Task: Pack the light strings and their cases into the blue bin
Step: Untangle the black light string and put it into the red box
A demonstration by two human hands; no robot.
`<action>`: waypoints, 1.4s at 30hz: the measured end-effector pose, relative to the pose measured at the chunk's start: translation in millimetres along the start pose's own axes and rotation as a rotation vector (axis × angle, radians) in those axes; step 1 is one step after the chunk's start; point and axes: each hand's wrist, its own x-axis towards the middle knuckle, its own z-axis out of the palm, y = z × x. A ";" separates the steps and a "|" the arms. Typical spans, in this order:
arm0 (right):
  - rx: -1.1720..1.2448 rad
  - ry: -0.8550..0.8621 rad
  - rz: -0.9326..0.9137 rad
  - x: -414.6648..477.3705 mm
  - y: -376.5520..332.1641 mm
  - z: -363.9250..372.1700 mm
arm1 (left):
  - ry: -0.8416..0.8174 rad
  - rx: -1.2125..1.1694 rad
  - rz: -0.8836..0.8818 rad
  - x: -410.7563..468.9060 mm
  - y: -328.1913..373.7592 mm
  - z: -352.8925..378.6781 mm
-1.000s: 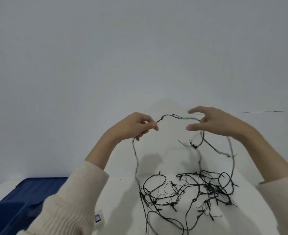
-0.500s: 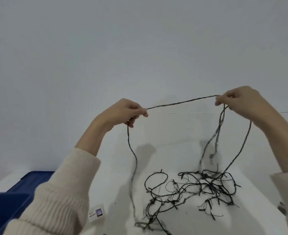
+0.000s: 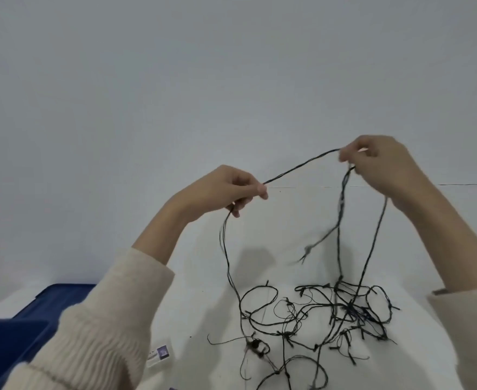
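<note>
Head view, as I read it from my remote station. The left hand (image 3: 226,190) is raised above the white surface (image 3: 198,305) at about 9 o'clock from the middle of the scene; its fingers (image 3: 255,188) are curled, thumb and forefinger pinching the black light string (image 3: 302,167). The right hand (image 3: 383,164) is held slightly higher, at about 2 o'clock from the left hand, and its fingers (image 3: 347,156) are pressed together in a pinch on the same string. Between the two hands one stretch of string runs nearly taut, rising toward the right hand. From the left hand a strand drops toward 6 o'clock to the surface. From the right hand several strands hang down, one of them blurred and ending free in the air. The rest of the string lies as a loose tangle on the surface, at 6 o'clock from the right hand, with loops spreading to the lower edge of the view. The blue bin (image 3: 12,342) sits at 8 o'clock in the view, at the left edge of the surface, well apart from the tangle and partly hidden by the cream knit sleeve (image 3: 91,347) of the left arm. A small white tag (image 3: 158,354) with a purple square lies on the surface just beside that sleeve. A plain pale wall (image 3: 231,80) fills the upper half of the view.
</note>
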 end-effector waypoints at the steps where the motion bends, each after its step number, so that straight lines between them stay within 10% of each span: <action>1: -0.064 0.117 0.017 3.6 5.6 -4.2 | -0.033 0.039 -0.035 -1.9 -5.5 -2.0; 4: -0.275 0.146 0.028 3.5 20.6 -13.7 | -0.012 0.086 -0.100 -6.7 -15.5 -9.8; 11: -0.034 -0.505 -0.161 -26.5 -17.0 19.0 | 0.026 0.123 0.152 12.6 36.3 16.4; 20: 0.046 -0.005 -0.012 -6.9 14.3 -13.7 | -0.006 0.024 -0.062 0.6 -18.7 -0.3; 27: -0.115 -0.395 -0.247 -22.6 -12.4 13.8 | 0.098 0.254 0.160 16.6 30.3 16.4; 36: -0.204 -0.073 -0.104 -7.8 12.5 -4.4 | -0.022 0.124 -0.036 2.8 -18.7 5.1; 42: -0.087 -0.444 -0.224 -20.7 -2.4 17.8 | 0.008 0.116 0.071 9.3 1.2 15.6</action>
